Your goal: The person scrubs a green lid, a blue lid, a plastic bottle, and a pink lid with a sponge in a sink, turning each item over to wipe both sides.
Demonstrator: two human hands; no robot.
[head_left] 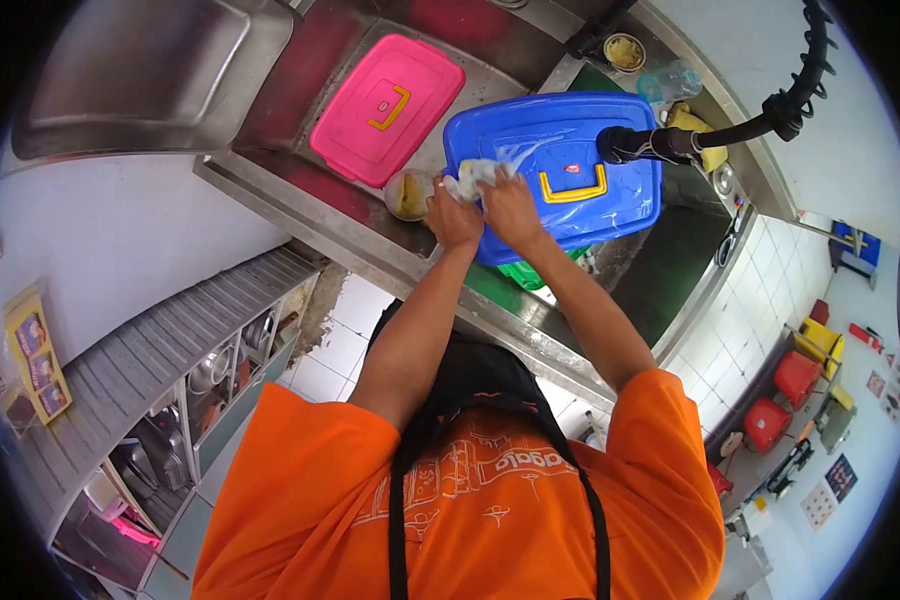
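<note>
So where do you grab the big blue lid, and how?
I'd take the yellow handle on top of the blue lid. Its long bar lies toward the person, so reach in from that side and hook your fingers under it. The black hose end is close by on the far side. The lid looks wet and slippery, so the handle is probably safer than the edge.
</note>
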